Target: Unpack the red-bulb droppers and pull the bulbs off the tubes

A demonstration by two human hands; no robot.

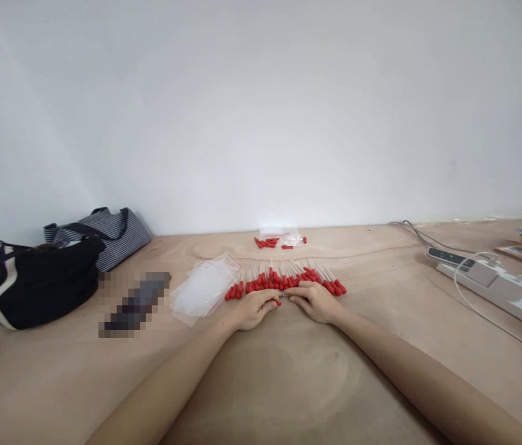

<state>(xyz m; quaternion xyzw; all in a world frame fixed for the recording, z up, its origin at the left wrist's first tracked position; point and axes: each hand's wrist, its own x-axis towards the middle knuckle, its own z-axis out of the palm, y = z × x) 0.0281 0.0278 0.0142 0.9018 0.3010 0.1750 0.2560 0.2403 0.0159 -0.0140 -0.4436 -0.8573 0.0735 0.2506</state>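
Note:
My left hand (256, 309) is closed, with a red rubber bulb (277, 303) poking out by its thumb. Opposite it, my right hand (314, 301) has its thumb and fingers drawn together. A thin, shiny piece, apparently a dropper's clear tube, shows between the fingertips of both hands; how far it runs is hidden. Just beyond the hands lies a row of droppers (270, 279), red bulbs toward me and clear tubes pointing at the wall. Left of the row, clear zip bags (205, 287) lie in a loose, overlapping stack.
Loose red bulbs (267, 243) lie near the wall beside a clear bag (283, 235). Over on the left are a black bag (57, 287), a striped bag (117, 235) and a pixelated dark object (135, 306). A power strip (506, 293) with cables occupies the right side.

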